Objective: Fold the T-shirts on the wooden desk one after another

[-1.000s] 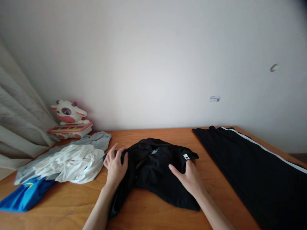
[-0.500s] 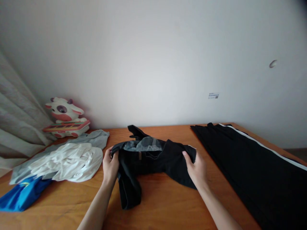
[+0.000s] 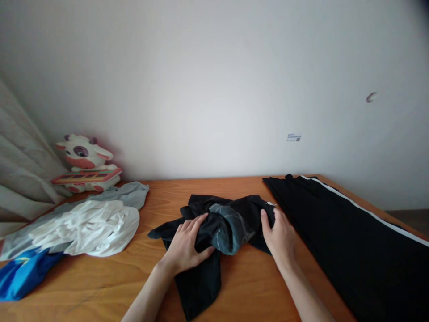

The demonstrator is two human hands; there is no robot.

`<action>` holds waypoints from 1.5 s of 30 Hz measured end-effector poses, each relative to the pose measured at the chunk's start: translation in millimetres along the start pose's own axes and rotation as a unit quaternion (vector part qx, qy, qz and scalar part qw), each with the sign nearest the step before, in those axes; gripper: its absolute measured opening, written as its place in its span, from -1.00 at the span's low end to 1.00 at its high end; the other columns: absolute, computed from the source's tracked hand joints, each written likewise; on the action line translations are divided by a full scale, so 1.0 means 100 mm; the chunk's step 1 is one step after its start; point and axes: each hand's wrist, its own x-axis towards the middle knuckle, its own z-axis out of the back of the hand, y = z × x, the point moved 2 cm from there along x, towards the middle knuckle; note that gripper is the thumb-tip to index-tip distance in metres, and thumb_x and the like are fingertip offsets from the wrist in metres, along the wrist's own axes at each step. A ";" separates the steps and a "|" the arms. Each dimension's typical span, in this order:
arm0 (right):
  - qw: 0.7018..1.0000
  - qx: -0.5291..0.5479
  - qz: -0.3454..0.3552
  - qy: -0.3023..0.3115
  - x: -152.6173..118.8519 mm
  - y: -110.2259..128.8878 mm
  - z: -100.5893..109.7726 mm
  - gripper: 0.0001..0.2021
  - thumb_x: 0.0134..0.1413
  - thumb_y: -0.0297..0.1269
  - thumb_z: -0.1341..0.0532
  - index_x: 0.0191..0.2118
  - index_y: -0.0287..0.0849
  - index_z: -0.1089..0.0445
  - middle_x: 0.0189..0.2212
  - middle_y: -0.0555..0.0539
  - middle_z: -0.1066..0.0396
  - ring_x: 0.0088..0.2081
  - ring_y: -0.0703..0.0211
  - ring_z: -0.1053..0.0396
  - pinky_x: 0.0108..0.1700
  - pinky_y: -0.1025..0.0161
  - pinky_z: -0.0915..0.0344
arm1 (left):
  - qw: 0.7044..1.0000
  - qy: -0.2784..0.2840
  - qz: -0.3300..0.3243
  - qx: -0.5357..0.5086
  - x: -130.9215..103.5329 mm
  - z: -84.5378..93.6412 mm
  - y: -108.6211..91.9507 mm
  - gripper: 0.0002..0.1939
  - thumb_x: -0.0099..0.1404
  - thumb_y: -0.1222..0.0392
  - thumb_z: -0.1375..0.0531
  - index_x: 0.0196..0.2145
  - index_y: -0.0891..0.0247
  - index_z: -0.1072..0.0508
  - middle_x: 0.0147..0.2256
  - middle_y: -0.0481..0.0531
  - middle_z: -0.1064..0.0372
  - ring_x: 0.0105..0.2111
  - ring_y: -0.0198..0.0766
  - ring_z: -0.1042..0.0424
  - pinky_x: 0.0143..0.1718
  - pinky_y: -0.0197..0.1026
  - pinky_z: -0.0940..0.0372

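A black garment (image 3: 201, 286) lies bunched on the wooden table in front of me. A grey-blue patterned patch (image 3: 229, 228) shows at its middle. My left hand (image 3: 187, 246) is over its left part, with the thumb and fingers around a bunch of the cloth. At the right end, my right hand (image 3: 279, 235) pinches the garment's edge beside a small white tag (image 3: 271, 204). One dark flap hangs toward me below my left hand. Folds hide what kind of garment it is.
Black trousers (image 3: 335, 237) with a white side stripe lie along the right of the table (image 3: 100, 286). To the left are a white garment (image 3: 97, 228), a grey one (image 3: 134, 193) and a blue one (image 3: 30, 273). A cow-shaped toy keyboard (image 3: 87, 163) stands by the wall.
My left hand has gone from the garment's left edge inward to the right. The black garment has collapsed into a bunch, exposing more grey-blue cloth. My right hand stays at the right end.
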 end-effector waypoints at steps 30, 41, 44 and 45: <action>0.876 0.328 0.282 0.215 -0.36 0.63 0.02 -0.64 0.14 -0.61 -0.02 -0.21 -0.02 -0.43 -0.12 -0.06 -0.53 0.07 0.07 -0.40 0.09 0.08 -0.38 | 0.977 0.017 0.172 -0.122 -0.01 0.00 -0.03 -0.09 0.18 -0.22 -0.28 0.33 0.29 -0.18 0.13 0.30 -0.43 0.13 0.12 -0.40 0.16 0.09 -0.25; 0.959 0.194 -0.018 0.208 -0.33 0.41 -0.17 -0.47 0.12 0.16 -0.21 -0.01 -0.20 -0.41 -0.16 -0.24 -0.50 -0.09 -0.13 -0.48 -0.03 0.00 -0.41 | 0.952 0.067 0.110 -0.278 0.03 0.12 -0.20 -0.70 0.37 0.00 -0.13 -0.19 0.22 -0.56 -0.24 0.03 -0.58 -0.22 -0.09 -0.52 -0.13 -0.18 -0.34; 0.943 0.178 0.006 0.280 -0.31 0.43 -0.14 -0.51 0.07 0.15 -0.25 -0.09 -0.18 -0.47 -0.18 -0.24 -0.55 -0.11 -0.18 -0.50 -0.06 0.01 -0.39 | 0.923 0.052 0.110 -0.364 0.07 0.09 -0.18 -0.60 0.41 -0.08 -0.07 -0.20 0.23 -0.58 -0.23 0.03 -0.59 -0.18 -0.09 -0.51 -0.06 -0.14 -0.36; 0.933 0.190 0.015 0.305 -0.30 0.44 -0.12 -0.55 0.09 0.14 -0.23 -0.13 -0.16 -0.48 -0.20 -0.22 -0.56 -0.13 -0.17 -0.52 -0.10 0.03 -0.40 | 0.915 0.040 0.110 -0.385 0.08 0.08 -0.19 -0.59 0.40 -0.09 -0.07 -0.15 0.23 -0.59 -0.18 0.03 -0.59 -0.12 -0.07 -0.51 0.02 -0.10 -0.35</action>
